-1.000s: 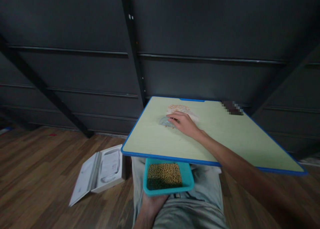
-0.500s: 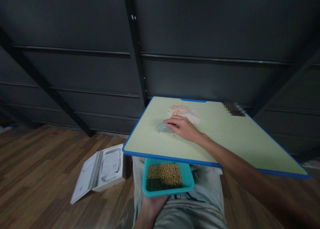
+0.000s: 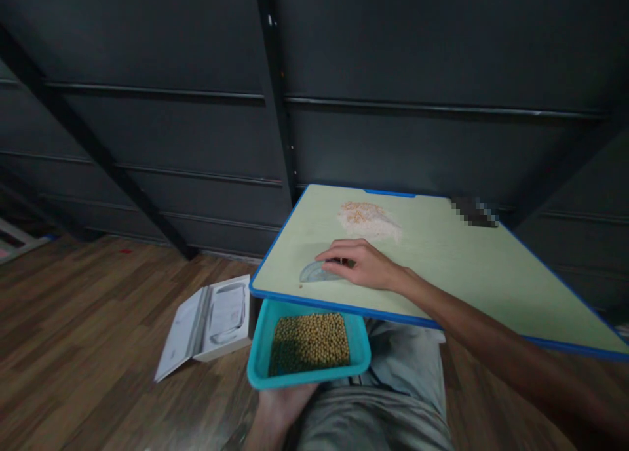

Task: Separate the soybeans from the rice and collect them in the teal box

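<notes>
My right hand (image 3: 361, 266) lies on the pale green table (image 3: 442, 267), fingers curled over a flat, translucent curved scraper (image 3: 314, 273) near the front left edge. A tiny bean lies by the scraper's left tip. Farther back on the table sits a pile of white grains mixed with yellowish beans (image 3: 367, 218). My left hand (image 3: 282, 405) holds a teal tray (image 3: 260, 366) from below, just under the table's front edge. The tray is filled with yellow beans (image 3: 309, 343).
An open white box (image 3: 209, 323) lies on the wooden floor left of the table. A small dark object (image 3: 474, 212) sits at the table's far right corner. A dark panelled wall with slanted beams stands behind. My lap is under the tray.
My right hand has dragged the scraper from beside the grain pile toward the table's front left edge. The teal tray has shifted left and come out further from under the table edge.
</notes>
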{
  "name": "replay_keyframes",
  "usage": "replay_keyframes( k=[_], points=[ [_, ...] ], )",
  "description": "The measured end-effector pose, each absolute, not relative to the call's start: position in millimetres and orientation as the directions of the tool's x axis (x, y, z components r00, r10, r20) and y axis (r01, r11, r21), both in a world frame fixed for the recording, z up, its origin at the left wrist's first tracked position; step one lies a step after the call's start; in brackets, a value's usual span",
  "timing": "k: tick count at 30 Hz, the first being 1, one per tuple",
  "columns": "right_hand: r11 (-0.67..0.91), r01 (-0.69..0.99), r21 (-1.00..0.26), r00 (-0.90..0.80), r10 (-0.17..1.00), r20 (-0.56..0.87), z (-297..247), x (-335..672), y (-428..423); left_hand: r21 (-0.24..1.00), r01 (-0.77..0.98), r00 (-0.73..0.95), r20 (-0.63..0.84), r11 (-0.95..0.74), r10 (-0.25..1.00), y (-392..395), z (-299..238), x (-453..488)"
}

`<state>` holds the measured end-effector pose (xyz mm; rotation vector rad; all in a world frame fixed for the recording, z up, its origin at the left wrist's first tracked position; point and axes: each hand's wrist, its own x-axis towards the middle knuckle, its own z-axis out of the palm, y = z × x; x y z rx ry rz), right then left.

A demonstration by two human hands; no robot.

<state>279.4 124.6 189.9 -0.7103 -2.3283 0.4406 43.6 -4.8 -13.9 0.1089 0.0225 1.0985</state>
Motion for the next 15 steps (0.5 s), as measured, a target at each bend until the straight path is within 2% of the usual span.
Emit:
replay_keyframes(
  k=[4,8,12,15],
  points=[
    [0.792,0.355,-0.497,-0.609,0.599,0.520,193.5,276.9,119.1,0.141,-0.887,0.446,0.015,0.440,0.895,-7.5,-2.5,50.2],
    [0.758,0.482,-0.439,-0.549,0.652,0.524,199.7,289.3,122.7,0.165,-0.879,0.452,-0.004,0.447,0.892,-8.5,2.6,63.6],
    [0.694,0.585,-0.420,-0.522,0.718,0.460,206.6,308.6,128.3,0.157,-0.891,0.424,-0.046,0.426,0.905,-10.3,-3.3,73.2],
    [0.655,0.585,-0.478,-0.537,0.755,0.378,213.0,317.7,128.8,0.192,-0.885,0.425,-0.040,0.425,0.904,-11.5,-8.7,78.0]
  ],
)
